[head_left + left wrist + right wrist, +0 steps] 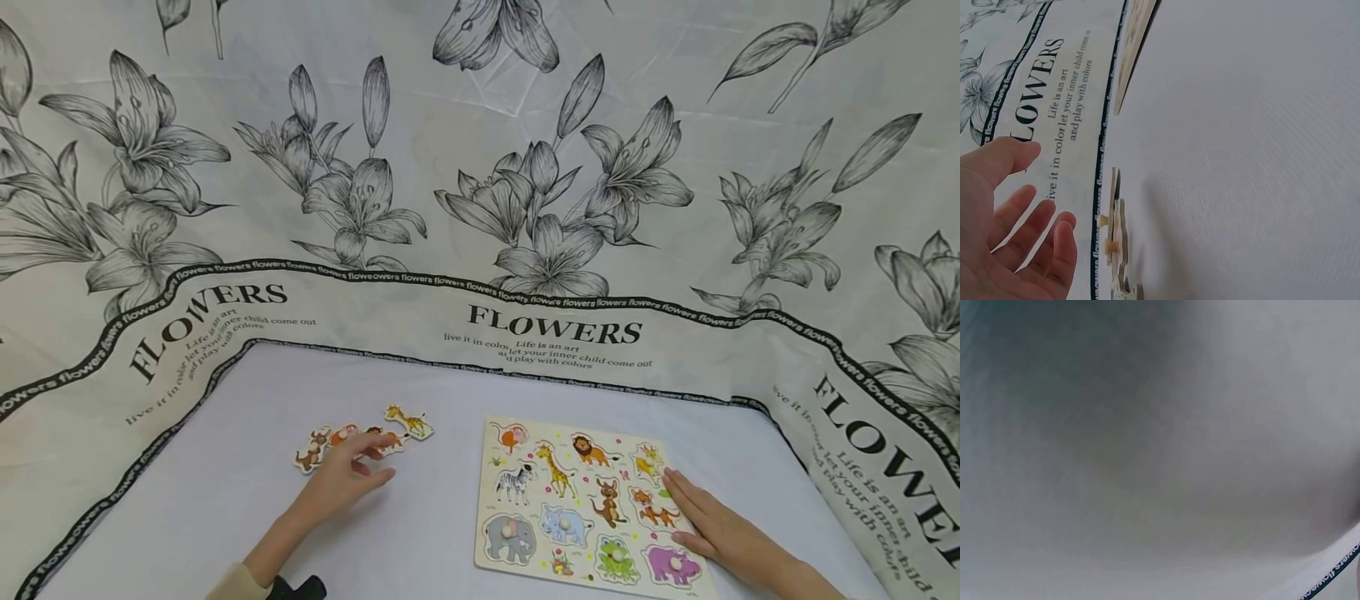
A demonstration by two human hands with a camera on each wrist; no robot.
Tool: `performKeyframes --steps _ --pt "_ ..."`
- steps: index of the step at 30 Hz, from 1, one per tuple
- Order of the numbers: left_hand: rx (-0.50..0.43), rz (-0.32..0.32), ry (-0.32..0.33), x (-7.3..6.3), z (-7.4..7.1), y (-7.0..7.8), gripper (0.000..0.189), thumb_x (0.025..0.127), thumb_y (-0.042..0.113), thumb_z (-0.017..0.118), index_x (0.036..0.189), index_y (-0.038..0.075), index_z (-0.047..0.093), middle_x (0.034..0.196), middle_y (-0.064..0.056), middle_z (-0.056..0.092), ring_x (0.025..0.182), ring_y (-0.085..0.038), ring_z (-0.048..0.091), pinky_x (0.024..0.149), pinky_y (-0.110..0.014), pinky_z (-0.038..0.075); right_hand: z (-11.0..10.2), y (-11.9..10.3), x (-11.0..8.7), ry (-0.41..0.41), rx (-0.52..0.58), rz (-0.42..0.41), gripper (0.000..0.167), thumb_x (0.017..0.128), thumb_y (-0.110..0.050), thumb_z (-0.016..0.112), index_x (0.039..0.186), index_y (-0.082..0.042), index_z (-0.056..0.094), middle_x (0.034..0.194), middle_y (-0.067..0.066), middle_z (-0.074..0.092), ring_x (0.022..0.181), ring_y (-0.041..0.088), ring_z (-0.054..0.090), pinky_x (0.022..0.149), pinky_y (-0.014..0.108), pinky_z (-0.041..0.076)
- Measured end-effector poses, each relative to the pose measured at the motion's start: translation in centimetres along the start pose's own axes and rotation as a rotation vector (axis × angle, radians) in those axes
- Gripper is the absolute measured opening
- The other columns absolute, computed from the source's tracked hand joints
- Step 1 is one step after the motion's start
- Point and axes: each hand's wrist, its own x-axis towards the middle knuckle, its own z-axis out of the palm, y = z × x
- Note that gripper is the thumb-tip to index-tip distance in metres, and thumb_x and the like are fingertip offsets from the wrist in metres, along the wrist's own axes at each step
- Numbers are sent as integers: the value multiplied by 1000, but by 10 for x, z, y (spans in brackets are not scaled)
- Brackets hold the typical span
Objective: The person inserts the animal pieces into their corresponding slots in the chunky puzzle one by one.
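From the head camera, a wooden puzzle board (487, 492) can be seen on the white-covered bench (375, 550), with its right edge covered by the right hand (712, 521) — fingers laid out fairly straight, thumb held apart, close to the tiger picture (655, 508). Round knobs are shown on the elephant (510, 537), the blue animal (566, 526), the frog (617, 558) and the purple hippo (672, 566), all grouped along the lower part. Over on the other side, a little cluster of loose puzzle pieces (345, 432) is partly hidden by the left hand (348, 475), which is held over it with fingers loose; whether any piece is being touched can't be told from here. A kangaroo piece (311, 453) is left showing at one end and a giraffe piece (409, 421) at the other. Behind it all, a flower-printed cloth (405, 317) is hung. In the left wrist view, the thumb is spread away from softly bent fingers, and the pieces are seen edge-on just beside them, knobs sticking out — the board's edge is caught up top. In the right wrist view, mostly blurry pale grey is given, plus some lettered border at the lower right; the hand's pose can't be told there.
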Motion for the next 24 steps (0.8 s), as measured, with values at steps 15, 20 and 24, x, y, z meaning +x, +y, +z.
performKeyframes --steps 15,20,24 --pt "78 -4 38 -4 -24 -14 43 78 11 78 119 7 65 117 -9 67 95 -27 64 71 -24 54 1 0 -1 5 6 -7 72 92 -37 60 149 -5 31 158 3 27 135 -23 -10 100 -5 -5" --pt "87 -13 67 -8 -30 -21 44 78 11 78 119 5 64 116 -11 67 95 -27 63 72 -25 54 1 1 0 5 -3 -2 71 93 -38 59 149 -6 31 156 7 30 135 -22 -10 101 -4 -4" --pt "146 1 110 -11 -35 -24 44 77 11 78 119 6 64 113 -9 69 95 -25 63 73 -24 53 1 1 0 4 -3 -6 71 93 -37 59 149 -6 31 156 8 30 135 -22 -10 101 -4 -5"
